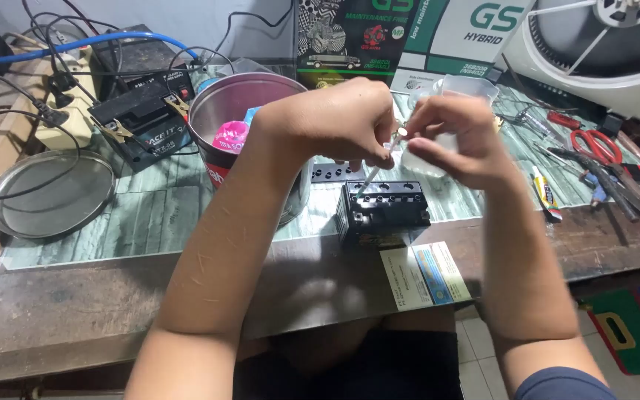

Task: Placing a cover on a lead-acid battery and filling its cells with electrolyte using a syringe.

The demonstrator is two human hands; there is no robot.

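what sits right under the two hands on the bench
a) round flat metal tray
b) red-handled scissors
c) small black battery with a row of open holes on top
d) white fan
c: the small black battery with a row of holes on top sits below the left hand and right hand, which hold a thin syringe-like tube slanting toward it.

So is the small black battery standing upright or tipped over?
Upright: the small black battery sits flat on the table, its row of top holes facing up.

The small battery (383, 211) had a matt black plastic case, and the bucket (242, 111) beside it looked like dull brushed metal. The round tray (50, 194) was smooth, faintly shiny metal; the bench edge (75, 311) looked worn and rough.
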